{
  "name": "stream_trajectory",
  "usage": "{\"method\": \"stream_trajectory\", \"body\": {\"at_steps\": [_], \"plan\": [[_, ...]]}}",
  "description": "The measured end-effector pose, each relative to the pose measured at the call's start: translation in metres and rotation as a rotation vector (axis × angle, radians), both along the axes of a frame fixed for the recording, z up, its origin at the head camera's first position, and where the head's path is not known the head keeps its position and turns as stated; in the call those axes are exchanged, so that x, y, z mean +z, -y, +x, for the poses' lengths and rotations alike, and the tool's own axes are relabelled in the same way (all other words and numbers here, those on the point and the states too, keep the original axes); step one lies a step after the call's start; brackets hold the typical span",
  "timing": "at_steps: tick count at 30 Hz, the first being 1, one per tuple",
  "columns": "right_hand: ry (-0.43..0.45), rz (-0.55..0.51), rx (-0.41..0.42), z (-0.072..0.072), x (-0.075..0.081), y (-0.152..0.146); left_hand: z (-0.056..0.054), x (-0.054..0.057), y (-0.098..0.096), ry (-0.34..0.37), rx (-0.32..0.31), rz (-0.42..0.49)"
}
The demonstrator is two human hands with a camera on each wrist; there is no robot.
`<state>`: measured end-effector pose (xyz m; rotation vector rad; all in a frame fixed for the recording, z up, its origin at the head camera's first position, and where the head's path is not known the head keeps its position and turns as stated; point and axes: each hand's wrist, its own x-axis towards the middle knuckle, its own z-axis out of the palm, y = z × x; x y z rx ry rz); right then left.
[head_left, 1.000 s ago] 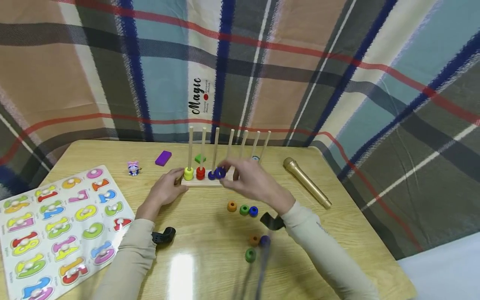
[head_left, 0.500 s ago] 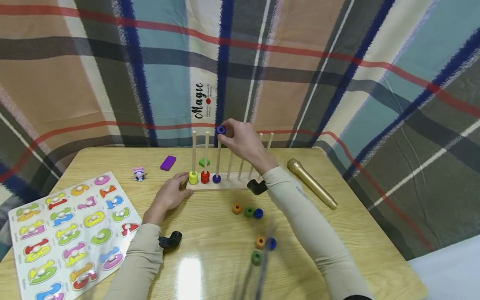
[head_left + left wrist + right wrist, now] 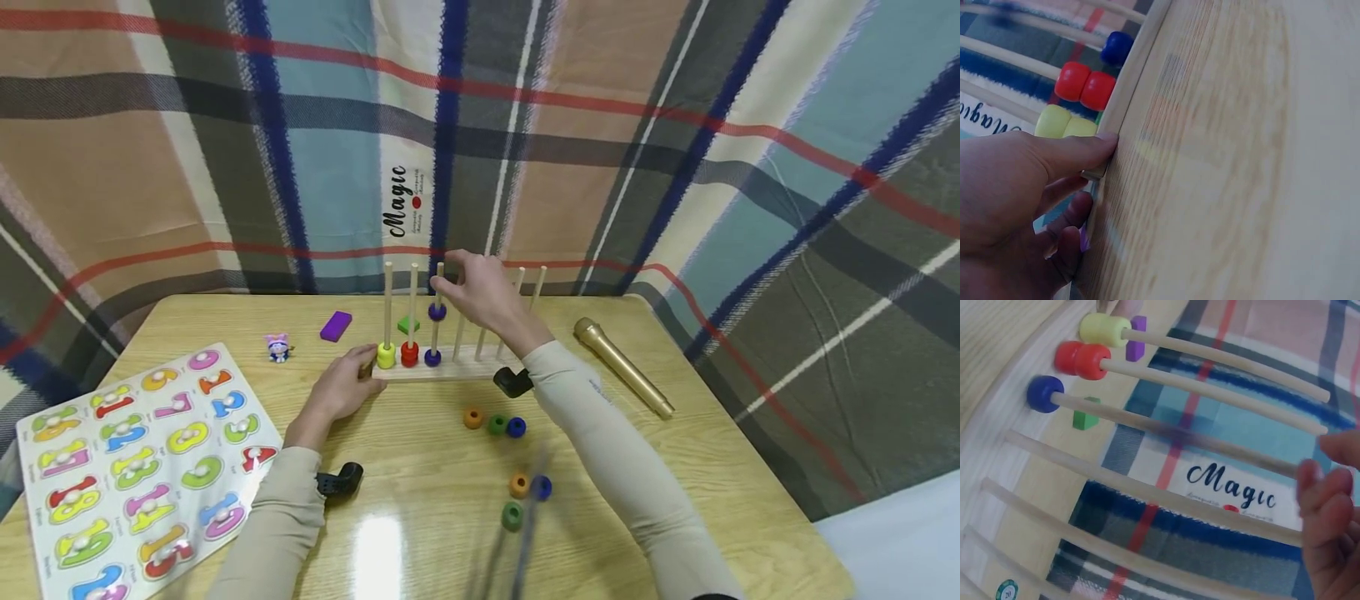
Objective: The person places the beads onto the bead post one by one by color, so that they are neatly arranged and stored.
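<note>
A wooden peg stand (image 3: 457, 367) with upright rods stands at the table's far side. My left hand (image 3: 341, 387) grips its left end, thumb in front and fingers behind, as the left wrist view shows. Yellow beads (image 3: 386, 356) are on the first rod and red beads (image 3: 409, 354) on the second. One blue bead (image 3: 432, 358) sits at the bottom of the third rod. Higher on that rod, another blue bead (image 3: 437, 312) is threaded, blurred in the right wrist view. My right hand (image 3: 487, 293) is by the rod's top, fingers parted from the bead.
Loose orange, green and blue beads (image 3: 516, 427) lie in two groups before the stand. A gold microphone (image 3: 624, 367) lies right, a number puzzle board (image 3: 150, 467) left. Behind are a small figurine (image 3: 278, 347), a purple block (image 3: 336, 326) and a green block (image 3: 408, 324).
My right hand raised a blue bead from beside the stand to the third rod's top, then let go. The bead has slid partway down. My left hand stays on the stand.
</note>
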<state>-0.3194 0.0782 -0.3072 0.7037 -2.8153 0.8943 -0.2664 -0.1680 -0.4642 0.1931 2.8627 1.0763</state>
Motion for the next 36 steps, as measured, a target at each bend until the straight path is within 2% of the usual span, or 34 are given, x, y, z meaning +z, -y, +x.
{"method": "stream_trajectory", "body": {"at_steps": [5, 8, 11, 13, 15, 18, 21, 24, 27, 36], "plan": [[-0.212, -0.090, 0.036, 0.022, -0.018, -0.030, 0.000, -0.001, 0.001, -0.007, -0.002, 0.005], [-0.244, -0.009, 0.071, 0.040, -0.041, -0.057, -0.001, 0.000, 0.001, 0.000, -0.004, -0.003], [-0.167, 0.173, 0.144, 0.055, -0.069, -0.079, -0.001, 0.002, 0.001, 0.003, -0.005, -0.017], [-0.062, 0.302, 0.194, 0.064, -0.089, -0.088, -0.001, 0.002, 0.002, 0.001, -0.007, -0.020], [0.041, 0.387, 0.227, 0.071, -0.105, -0.095, -0.001, 0.002, 0.002, -0.002, -0.010, -0.020], [0.113, 0.428, 0.247, 0.077, -0.125, -0.100, -0.001, 0.001, 0.001, -0.002, -0.010, -0.016], [0.086, 0.397, 0.267, 0.078, -0.135, -0.102, 0.000, 0.000, -0.001, -0.002, -0.006, -0.010], [0.040, 0.349, 0.278, 0.077, -0.133, -0.101, 0.000, -0.001, -0.002, -0.005, -0.009, -0.003], [-0.018, 0.271, 0.263, 0.070, -0.119, -0.100, 0.000, -0.001, -0.003, -0.008, -0.015, -0.003], [-0.251, -0.070, 0.048, 0.020, -0.038, -0.060, 0.000, 0.000, 0.001, -0.015, -0.007, -0.012]]}}
